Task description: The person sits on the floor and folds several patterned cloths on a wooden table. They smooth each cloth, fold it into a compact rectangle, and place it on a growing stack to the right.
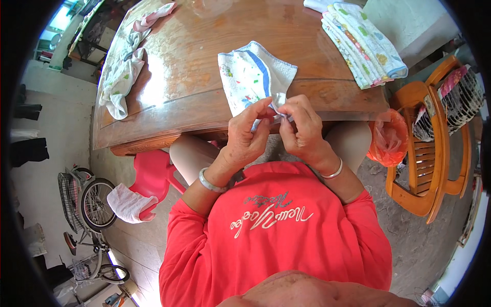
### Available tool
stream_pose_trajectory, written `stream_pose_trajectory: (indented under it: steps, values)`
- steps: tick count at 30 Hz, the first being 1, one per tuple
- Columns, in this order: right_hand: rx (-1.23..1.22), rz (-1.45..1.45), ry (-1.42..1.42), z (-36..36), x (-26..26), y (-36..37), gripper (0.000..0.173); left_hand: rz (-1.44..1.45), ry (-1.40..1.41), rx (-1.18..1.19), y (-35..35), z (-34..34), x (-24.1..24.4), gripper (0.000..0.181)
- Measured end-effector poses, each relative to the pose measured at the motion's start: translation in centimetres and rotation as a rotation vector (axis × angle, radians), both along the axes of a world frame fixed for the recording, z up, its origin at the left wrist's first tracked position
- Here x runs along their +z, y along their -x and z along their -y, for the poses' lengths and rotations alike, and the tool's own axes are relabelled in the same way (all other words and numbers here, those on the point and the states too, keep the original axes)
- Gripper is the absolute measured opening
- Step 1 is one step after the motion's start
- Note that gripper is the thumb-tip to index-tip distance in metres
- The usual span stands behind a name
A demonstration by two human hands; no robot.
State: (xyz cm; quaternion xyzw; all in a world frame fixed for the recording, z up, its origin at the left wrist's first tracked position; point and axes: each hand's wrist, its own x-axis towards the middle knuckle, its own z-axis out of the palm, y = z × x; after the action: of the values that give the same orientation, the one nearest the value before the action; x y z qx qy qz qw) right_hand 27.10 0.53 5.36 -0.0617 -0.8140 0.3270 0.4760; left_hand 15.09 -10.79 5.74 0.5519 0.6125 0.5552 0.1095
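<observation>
A small white terry towel (245, 78) with blue edging and coloured prints lies partly on the wooden table (184, 76), its near end lifted at the table's front edge. My left hand (251, 128) pinches that near edge between thumb and fingers. Close beside it, my right hand (301, 121) grips the same edge from the other side. The fingertips nearly meet, and they hide the bit of cloth between them.
Folded printed towels (360, 46) are stacked at the table's right. Crumpled cloths (122, 80) lie along its left edge. A pink plastic chair (151, 172) with a cloth, a wooden chair (418, 153), a red plastic bag (389, 138) and a bicycle (98, 203) stand around.
</observation>
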Motion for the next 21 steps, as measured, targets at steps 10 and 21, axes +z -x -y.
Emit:
stream_pose_trajectory:
  steps: [10, 21]
  values:
    - [-0.016, 0.087, 0.107, -0.6, -0.3, -7.7, 0.026, -0.522, 0.137, 0.198, 8.4, -5.6, -2.2, 0.035]
    - [-0.158, 0.126, 0.338, -1.4, -3.3, -10.0, 0.033, -0.213, 0.575, 0.057, 9.0, -5.7, -2.0, 0.028]
